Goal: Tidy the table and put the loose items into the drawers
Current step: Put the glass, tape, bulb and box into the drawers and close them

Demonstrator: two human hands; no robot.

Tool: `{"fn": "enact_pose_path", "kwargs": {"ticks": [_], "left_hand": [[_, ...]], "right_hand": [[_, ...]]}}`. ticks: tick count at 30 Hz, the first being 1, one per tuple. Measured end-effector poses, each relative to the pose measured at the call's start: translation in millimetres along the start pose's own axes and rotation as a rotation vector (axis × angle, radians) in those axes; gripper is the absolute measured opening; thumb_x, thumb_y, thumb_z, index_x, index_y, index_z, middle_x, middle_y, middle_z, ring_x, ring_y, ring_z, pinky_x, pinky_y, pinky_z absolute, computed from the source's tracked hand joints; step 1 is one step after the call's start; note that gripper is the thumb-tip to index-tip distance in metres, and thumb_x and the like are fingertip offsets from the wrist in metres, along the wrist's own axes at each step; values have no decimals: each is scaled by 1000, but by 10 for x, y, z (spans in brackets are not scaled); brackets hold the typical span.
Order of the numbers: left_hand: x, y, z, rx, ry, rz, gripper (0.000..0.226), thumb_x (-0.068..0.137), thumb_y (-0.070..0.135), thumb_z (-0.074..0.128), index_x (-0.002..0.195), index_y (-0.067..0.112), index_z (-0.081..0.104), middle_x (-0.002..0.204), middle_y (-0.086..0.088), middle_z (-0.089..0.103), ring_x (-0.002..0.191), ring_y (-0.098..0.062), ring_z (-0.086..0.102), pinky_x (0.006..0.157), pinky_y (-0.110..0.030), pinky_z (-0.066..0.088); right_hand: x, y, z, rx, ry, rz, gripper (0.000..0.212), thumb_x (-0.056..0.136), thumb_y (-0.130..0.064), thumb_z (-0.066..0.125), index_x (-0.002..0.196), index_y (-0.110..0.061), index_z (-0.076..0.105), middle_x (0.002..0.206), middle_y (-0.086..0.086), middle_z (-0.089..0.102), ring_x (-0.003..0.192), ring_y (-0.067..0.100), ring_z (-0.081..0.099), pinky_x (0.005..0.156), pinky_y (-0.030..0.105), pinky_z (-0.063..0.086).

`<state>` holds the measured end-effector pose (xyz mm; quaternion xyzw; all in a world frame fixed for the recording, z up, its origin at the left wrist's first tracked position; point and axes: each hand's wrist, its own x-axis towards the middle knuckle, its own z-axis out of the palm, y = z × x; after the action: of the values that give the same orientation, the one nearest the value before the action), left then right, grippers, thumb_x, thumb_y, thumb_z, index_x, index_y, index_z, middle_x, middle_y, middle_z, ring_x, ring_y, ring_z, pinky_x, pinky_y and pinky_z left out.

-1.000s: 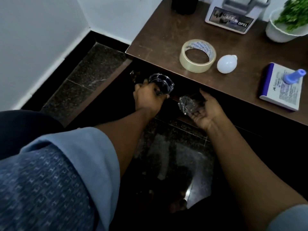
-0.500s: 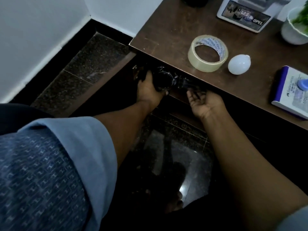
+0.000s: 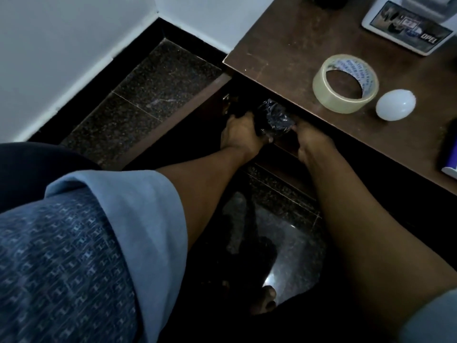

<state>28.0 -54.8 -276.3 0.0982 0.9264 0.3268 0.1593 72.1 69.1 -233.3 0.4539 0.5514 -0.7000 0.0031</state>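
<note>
— Glassware is down in the drawer under the table edge; left hand curls round it, right hand fingers hidden, cannot tell.
— What's left?
— Tape roll and bulb, both lying on the table.

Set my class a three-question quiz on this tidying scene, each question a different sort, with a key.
1. True or false: the right hand holds the tape roll.
2. What lies beside the tape roll on the table? A white bulb; B scissors; C mug.
3. Fill in: below the table edge, the left hand and right hand meet at a clear ____ object.
Key: 1 false; 2 A; 3 glass object.
</note>
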Motion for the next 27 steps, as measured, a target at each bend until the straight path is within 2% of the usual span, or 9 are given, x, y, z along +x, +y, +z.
{"fn": "enact_pose_path", "kwargs": {"ticks": [3,5,9,12,13,17,21,24,27], "left_hand": [[-16,45,10,21,11,-1,72,76,54,81,133,15,59,129,-19,64,129,-36,53,102,-43,53],[-27,63,18,25,15,2,65,80,50,77,130,13,60,125,-21,65,128,-38,54,98,-42,53],[-56,69,12,36,12,-11,53,84,40,71,126,8,61,123,-26,62,124,-42,55,95,-42,51],[-45,97,16,58,-4,-25,59,84,48,74,127,9,59,125,-24,64,129,-39,51,97,-42,50],[-39,112,17,63,-5,-31,60,85,48,73,127,9,59,126,-23,64,129,-39,51,97,-43,50],[-28,177,26,101,-2,-48,59,87,46,74,129,8,59,129,-20,64,132,-35,49,97,-42,49],[-37,242,22,140,11,-69,52,92,40,71,132,10,59,132,-18,64,135,-32,48,99,-40,48],[-36,272,19,146,12,-80,51,93,39,69,132,9,59,131,-19,63,135,-34,48,100,-40,47],[-22,277,18,183,22,-82,50,95,38,67,133,8,59,132,-20,63,136,-34,47,102,-41,47]], "right_hand": [[-23,23,7,-149,-100,-125,11,96,-22,68,86,-21,71,80,-3,73,64,12,67,62,24,56],[-21,69,33,-313,-120,-236,14,94,-23,71,80,-26,69,84,-6,72,70,8,67,68,21,55],[11,97,54,-452,-131,-333,12,94,-24,71,86,-31,66,75,-21,64,68,5,62,68,17,52],[62,83,-1,-389,-157,-276,8,98,-22,66,106,-23,67,76,-17,64,52,-8,62,50,5,45],[70,83,-22,-358,-165,-263,8,99,-21,64,107,-22,66,78,-14,65,51,-10,63,51,5,46],[111,109,-59,-376,-158,-228,9,99,-25,64,107,-23,67,100,0,72,88,11,70,86,23,55],[119,100,-77,-450,-118,-191,18,99,-24,60,107,-15,73,113,6,72,97,21,69,87,29,55],[158,102,-76,-387,-71,-119,19,99,-20,54,86,-20,68,101,1,70,84,15,66,77,24,53],[204,136,-92,-187,-111,-84,24,99,-11,52,82,-23,64,65,-14,71,57,-4,65,54,11,49]]}}
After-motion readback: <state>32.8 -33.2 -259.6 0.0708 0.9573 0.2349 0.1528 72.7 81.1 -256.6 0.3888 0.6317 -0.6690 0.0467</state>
